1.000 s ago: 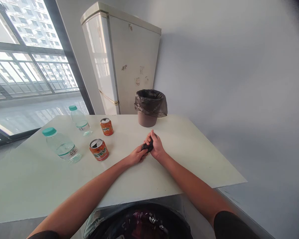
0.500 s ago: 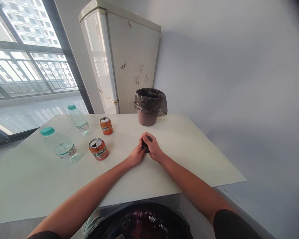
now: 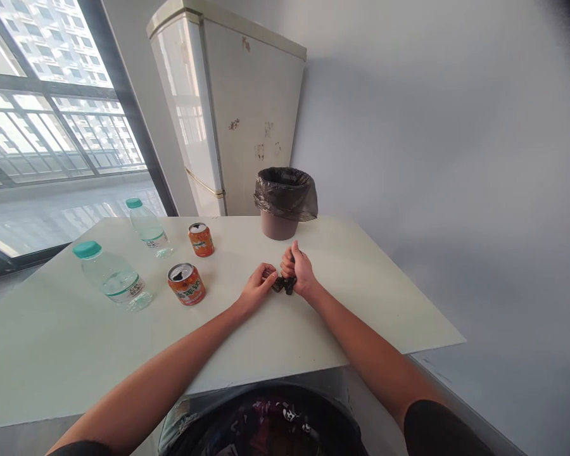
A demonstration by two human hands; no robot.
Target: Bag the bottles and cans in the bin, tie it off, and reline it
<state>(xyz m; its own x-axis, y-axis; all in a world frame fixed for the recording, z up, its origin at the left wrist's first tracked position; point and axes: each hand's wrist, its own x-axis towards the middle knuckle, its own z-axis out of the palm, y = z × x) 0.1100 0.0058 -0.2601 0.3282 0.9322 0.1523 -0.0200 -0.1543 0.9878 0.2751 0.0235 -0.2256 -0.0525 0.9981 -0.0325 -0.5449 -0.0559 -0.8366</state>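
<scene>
Black plastic (image 3: 289, 287) between left hand (image 3: 257, 285) and right hand (image 3: 301, 271), on the near side of the lined bin (image 3: 285, 202).
I record that the hands have parted, leaving the plastic exposed between them; right fingers clenched around it, left fingers pinched narrow at its other end.

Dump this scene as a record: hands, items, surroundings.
left hand: fingers at the left end of the crumpled black plastic; grip unclear
right hand: closed on the same plastic
bottles: near bottle, far bottle; clear, teal caps, left on the white table
cans: near orange can, far orange can; upright, opened
bin: on the table beyond both hands; dark bag liner
background: refrigerator, window at left
</scene>
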